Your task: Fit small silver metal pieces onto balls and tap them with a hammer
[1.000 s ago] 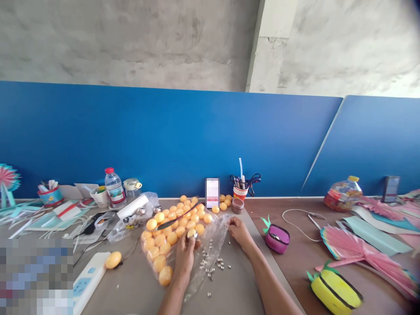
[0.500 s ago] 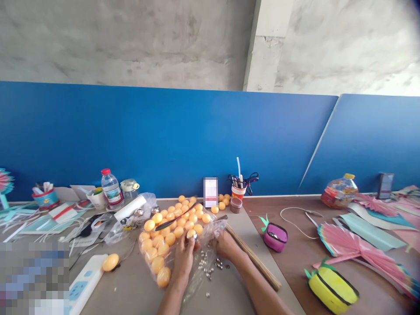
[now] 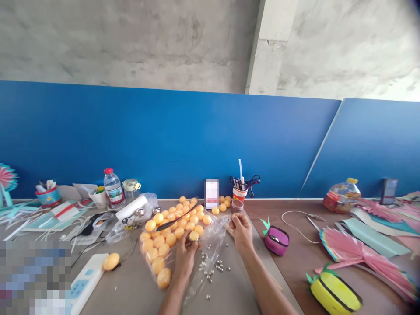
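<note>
Evidently, we were only partway along: left of the phone (image 3: 212, 192), smooth orange balls (image 3: 163, 250) lay massed in clear film. Nearer than the phone, our left hand (image 3: 185, 260) gripped a round orange-and-silver piece (image 3: 194, 236); crinkled plastic (image 3: 213, 238) and shiny loose beads (image 3: 218, 264) followed. Right of it, our right hand (image 3: 243, 234) pinched narrowly, contents unclear.

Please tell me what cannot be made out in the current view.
All in the head view:
- Right hand: what its fingers pinch is too small to tell.
- Sticks: middle hidden by the right hand and forearm.
- Ball in left hand: underside hidden by fingers.
- Phone: screen blurred.
- Fan: cut off by left edge.
</note>
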Demonstrator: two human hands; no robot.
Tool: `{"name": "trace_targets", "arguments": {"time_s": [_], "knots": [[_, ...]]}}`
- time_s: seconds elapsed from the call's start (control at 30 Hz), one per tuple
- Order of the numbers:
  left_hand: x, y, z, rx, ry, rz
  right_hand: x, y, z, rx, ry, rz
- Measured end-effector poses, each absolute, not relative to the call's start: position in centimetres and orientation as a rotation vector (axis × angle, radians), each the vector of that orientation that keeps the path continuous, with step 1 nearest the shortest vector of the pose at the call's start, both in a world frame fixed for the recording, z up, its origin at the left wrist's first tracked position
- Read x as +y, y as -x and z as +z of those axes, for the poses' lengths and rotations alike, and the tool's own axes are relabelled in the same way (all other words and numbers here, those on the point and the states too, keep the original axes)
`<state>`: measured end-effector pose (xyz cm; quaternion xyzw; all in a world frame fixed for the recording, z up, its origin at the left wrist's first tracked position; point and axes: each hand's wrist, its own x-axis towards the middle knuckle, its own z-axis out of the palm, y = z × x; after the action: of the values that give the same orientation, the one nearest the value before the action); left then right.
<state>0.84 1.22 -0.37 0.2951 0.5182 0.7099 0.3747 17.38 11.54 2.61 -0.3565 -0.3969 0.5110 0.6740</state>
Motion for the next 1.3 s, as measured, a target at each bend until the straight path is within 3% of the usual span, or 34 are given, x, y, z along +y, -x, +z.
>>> {"name": "trace_targets", "arguments": {"time_s": [0.33, 1.3], "knots": [[0.8, -0.9, 0.1, 1.277, -0.785, 1.764, 7.6, -14.3, 4.0, -1.394, 0.727, 1.445], [0.9, -0.3, -0.2, 1.458, -1.02, 1.672, 7.2, -12.8, 1.1, -1.42, 0.823, 1.755]]}}
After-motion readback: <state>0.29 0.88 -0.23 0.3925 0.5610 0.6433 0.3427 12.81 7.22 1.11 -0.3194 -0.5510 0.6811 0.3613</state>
